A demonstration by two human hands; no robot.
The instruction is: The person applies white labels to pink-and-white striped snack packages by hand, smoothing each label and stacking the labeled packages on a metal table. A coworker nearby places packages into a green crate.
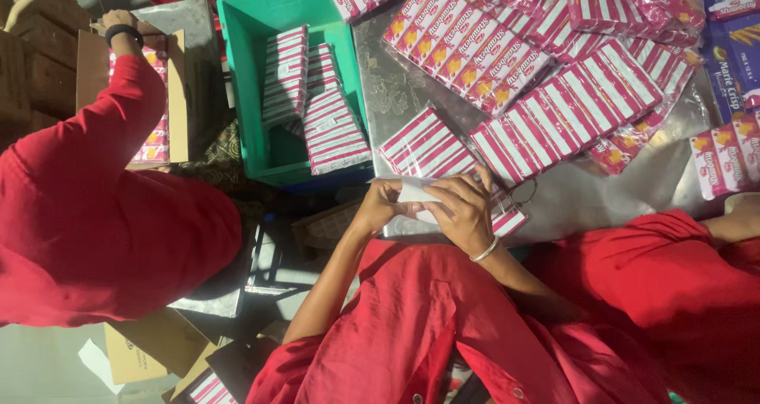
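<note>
My left hand [378,203] and my right hand [465,211] meet at the near edge of a metal table [396,95]. Together they grip a pink-and-white striped biscuit packet bundle [418,192], whose pale end shows between my fingers. My right wrist wears a silver bangle. Part of the bundle sticks out under my right hand at the table edge. Just beyond my hands lies another striped bundle [427,146].
A green crate [241,24] holding striped bundles stands to the left. Many pink packets [554,111] cover the table, with blue packets [736,47] at the far right. A person in red [87,214] reaches into a cardboard box [178,95]. Another red sleeve [673,253] is at right.
</note>
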